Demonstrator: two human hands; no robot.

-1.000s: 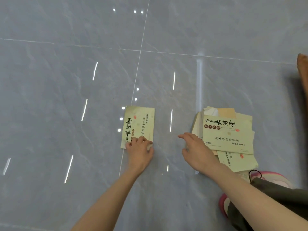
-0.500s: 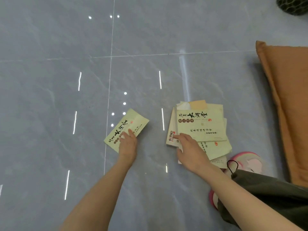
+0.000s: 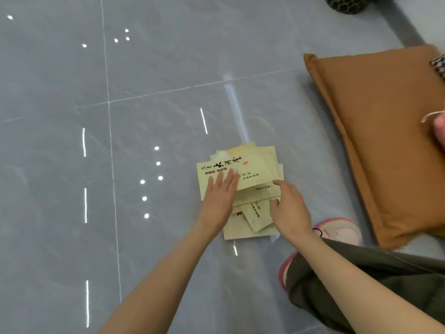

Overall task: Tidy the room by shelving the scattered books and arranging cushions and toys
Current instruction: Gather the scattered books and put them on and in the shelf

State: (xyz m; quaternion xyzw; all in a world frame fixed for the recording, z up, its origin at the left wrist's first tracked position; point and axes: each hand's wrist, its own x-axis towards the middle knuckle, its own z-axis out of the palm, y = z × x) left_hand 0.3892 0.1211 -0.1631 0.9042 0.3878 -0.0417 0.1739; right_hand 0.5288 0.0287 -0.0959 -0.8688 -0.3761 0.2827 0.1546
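A loose pile of several pale green booklets (image 3: 250, 214) lies on the grey tiled floor. The top booklet (image 3: 250, 168) has black calligraphy and lies askew over the pile. My left hand (image 3: 220, 196) rests flat on the top booklet's near left part with straight fingers. My right hand (image 3: 289, 208) touches the pile's right side; its fingers curl round the edges of the middle booklets. A brown cushion (image 3: 385, 131) lies flat on the floor to the right of the pile.
A pink slipper (image 3: 337, 231) and my dark-trousered knee (image 3: 361, 280) sit just right of the pile. A dark honeycomb-patterned object (image 3: 346, 4) stands at the top right. A pink thing with a string (image 3: 439, 126) lies on the cushion's right edge.
My left hand slid the single booklet rightward across the floor and onto the top of the pile. My right hand stayed at the pile's side. The view shifted right, showing the cushion.
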